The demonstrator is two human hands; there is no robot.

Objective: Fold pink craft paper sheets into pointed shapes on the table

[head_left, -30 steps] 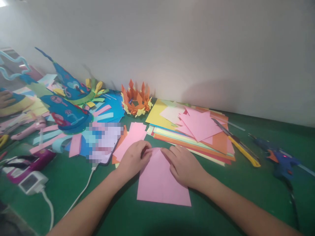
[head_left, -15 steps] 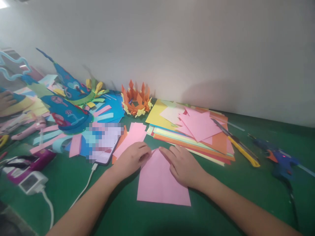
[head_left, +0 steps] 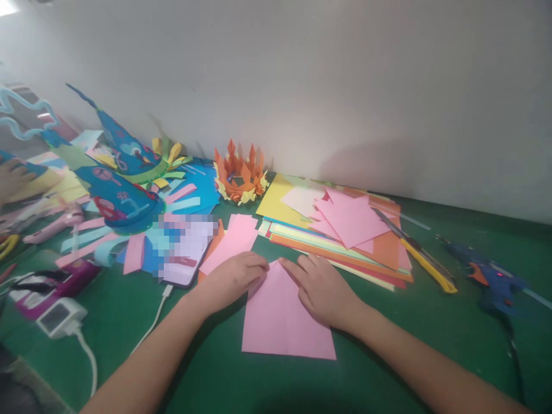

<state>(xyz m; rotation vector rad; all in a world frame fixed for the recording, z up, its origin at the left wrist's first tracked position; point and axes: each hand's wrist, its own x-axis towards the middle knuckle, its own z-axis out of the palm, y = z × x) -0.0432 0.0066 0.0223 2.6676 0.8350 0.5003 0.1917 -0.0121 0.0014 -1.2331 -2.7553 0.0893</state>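
Note:
A pink sheet of paper [head_left: 287,322] lies on the green table [head_left: 207,368] in front of me, its upper corners folded in towards a point at the top. My left hand [head_left: 239,279] is at the upper left edge, fingers curled together on the paper near the tip; what lies under the fingertips is hidden. On the upper right side rests my right hand [head_left: 323,287], its index finger stretched to the tip and its thumb apart, pressing the paper flat.
Behind the sheet lie stacked coloured papers [head_left: 336,253], pink strips [head_left: 233,238] and an orange paper crown [head_left: 241,175]. A yellow cutter [head_left: 426,264] and blue glue gun [head_left: 495,282] are right; phone [head_left: 185,259], blue cone hats [head_left: 116,192] and another person's hand [head_left: 12,178] left.
My left fingers have shifted slightly to the right and up at the tip of the paper. My right hand stays almost in place. The whole view has moved very slightly.

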